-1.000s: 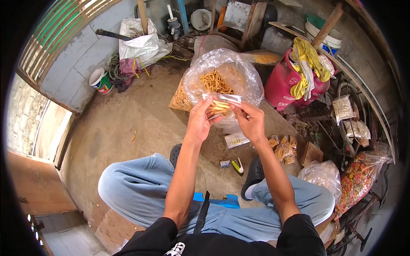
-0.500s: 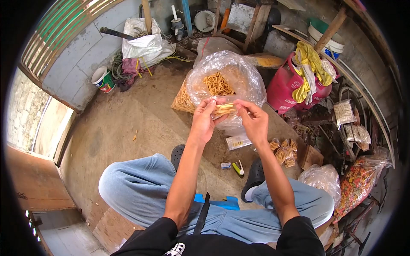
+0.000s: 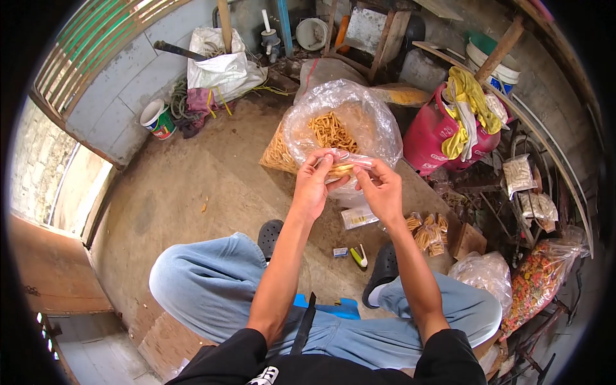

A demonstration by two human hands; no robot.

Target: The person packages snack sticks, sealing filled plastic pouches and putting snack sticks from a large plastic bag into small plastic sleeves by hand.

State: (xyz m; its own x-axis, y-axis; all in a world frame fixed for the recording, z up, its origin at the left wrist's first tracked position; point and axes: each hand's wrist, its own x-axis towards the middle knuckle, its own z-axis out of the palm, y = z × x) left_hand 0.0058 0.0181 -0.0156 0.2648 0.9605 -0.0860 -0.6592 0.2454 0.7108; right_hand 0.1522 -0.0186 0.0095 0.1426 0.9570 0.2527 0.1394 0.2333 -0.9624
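While the person sits with knees apart in pale blue jeans, both bare hands hold up one small, clear plastic bag. The left hand pinches one side of it with thumb and fingers, and the right hand pinches the other side. Thin, yellow-brown snack sticks are inside it, and it is up by the near edge of a big, round, clear plastic bag. Down on the floor, between the dark shoes, are a green and white stapler and a little blue and white box. To the right, a fat, clear plastic sack is full of red, orange and green bits. Nearer the right hand sit some small, clear, filled bags with light brown sticks in them. The big bag has its mouth wide open, with a pile of brown sticks inside. Past it on the right stand pink metal tanks with yellow and white cloths on top. Far off on the left, a white bucket with a red and green label stands near a white woven sack. A round, grey-white bucket is at the back; I can't tell what it holds.
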